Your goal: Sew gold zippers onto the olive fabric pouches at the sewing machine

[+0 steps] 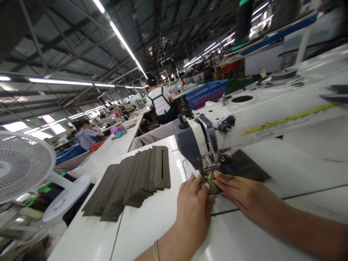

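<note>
A white and grey sewing machine (194, 141) stands before me, its needle area just beyond my fingertips. Under the presser foot lies a small olive-green fabric piece (212, 186). My left hand (191, 206) is closed on its left edge, with thumb and fingers drawn together. From the right, my right hand (246, 194) presses the same piece, its fingers held together and its thumb hidden. A dark flat fabric panel (248, 165) lies behind my right hand on the machine bed. To the left, dark olive cut panels (136, 177) are fanned out in an overlapping row; the top one has a long slot.
A white fan (24, 163) stands at the left edge. Yellow measuring tape (290, 119) runs along the machine arm, with dark scissor-like blades (335, 94) on top. Behind the machine is a blue basket (208, 94). Two co-workers (159, 99) sit at tables farther off.
</note>
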A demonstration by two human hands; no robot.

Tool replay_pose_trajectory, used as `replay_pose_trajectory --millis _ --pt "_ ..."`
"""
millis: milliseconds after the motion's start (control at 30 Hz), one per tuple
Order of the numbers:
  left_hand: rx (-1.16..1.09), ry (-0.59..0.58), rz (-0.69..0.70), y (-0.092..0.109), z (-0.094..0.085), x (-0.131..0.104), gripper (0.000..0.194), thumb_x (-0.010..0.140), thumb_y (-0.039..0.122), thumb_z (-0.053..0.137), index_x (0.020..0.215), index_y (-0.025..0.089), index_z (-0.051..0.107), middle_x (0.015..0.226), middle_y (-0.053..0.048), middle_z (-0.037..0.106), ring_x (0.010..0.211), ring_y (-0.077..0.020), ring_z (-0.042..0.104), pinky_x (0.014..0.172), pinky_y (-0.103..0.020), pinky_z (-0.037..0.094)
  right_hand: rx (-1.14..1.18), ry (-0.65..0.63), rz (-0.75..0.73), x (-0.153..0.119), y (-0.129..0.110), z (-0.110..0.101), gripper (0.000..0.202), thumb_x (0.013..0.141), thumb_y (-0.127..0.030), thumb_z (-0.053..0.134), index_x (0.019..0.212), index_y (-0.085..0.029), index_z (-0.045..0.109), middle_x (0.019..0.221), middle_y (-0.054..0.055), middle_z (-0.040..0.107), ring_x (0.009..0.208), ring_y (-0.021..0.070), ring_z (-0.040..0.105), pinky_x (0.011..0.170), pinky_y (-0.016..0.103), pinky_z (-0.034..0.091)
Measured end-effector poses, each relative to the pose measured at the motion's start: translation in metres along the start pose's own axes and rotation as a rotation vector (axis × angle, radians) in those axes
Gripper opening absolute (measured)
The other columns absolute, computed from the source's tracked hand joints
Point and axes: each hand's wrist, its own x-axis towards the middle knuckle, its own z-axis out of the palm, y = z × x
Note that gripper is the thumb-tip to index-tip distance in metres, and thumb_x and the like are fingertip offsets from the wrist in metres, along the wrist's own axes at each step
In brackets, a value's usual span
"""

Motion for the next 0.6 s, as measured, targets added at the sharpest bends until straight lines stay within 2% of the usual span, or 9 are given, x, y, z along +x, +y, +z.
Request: replay_pose_trajectory --millis 67,167,400,600 --pt "-0.039 -0.006 0.038 -0.001 0.000 -0.003 0.014 0.090 0.013 0.058 0.101 0.017 0.067 0.114 -0.010 0.072 0.112 -0.0256 0.066 0.101 -0.046 0.052 -0.012 0.011 -0.017 -0.001 0.000 -0.001 0.043 0.085 0.005 0.037 0.102 -0.011 0.073 0.107 0.013 0.074 0.093 0.0187 0.073 0.085 0.028 0.060" --pt "-0.052 -0.048 0.105 -0.005 0.003 -0.001 0.012 0.092 0.011 0.056 0.095 0.017 0.066 0.108 -0.008 0.075 0.107 -0.0211 0.069 0.105 -0.043 0.049 -0.002 0.009 -0.017 0.000 0.001 -0.001 0.042 0.085 0.004 0.039 0.101 -0.013 0.073 0.105 0.011 0.075 0.090 0.0186 0.073 0.084 0.027 0.060" --pt "0.014 -0.088 0.182 -0.018 0.012 0.010 0.014 0.094 0.013 0.053 0.098 0.017 0.066 0.108 -0.009 0.075 0.109 -0.0205 0.068 0.105 -0.041 0.050 0.078 -0.001 0.006 0.009 0.010 0.003 0.039 0.084 0.003 0.042 0.099 -0.018 0.072 0.100 0.007 0.076 0.085 0.0181 0.074 0.078 0.027 0.061" --pt "0.063 -0.116 0.188 -0.022 0.017 0.015 0.011 0.093 0.014 0.056 0.096 0.016 0.067 0.109 -0.009 0.075 0.109 -0.0219 0.068 0.102 -0.038 0.052 0.104 -0.016 0.040 0.016 0.013 0.003 0.037 0.086 0.000 0.037 0.089 -0.022 0.067 0.088 0.005 0.075 0.075 0.0179 0.073 0.061 0.025 0.059"
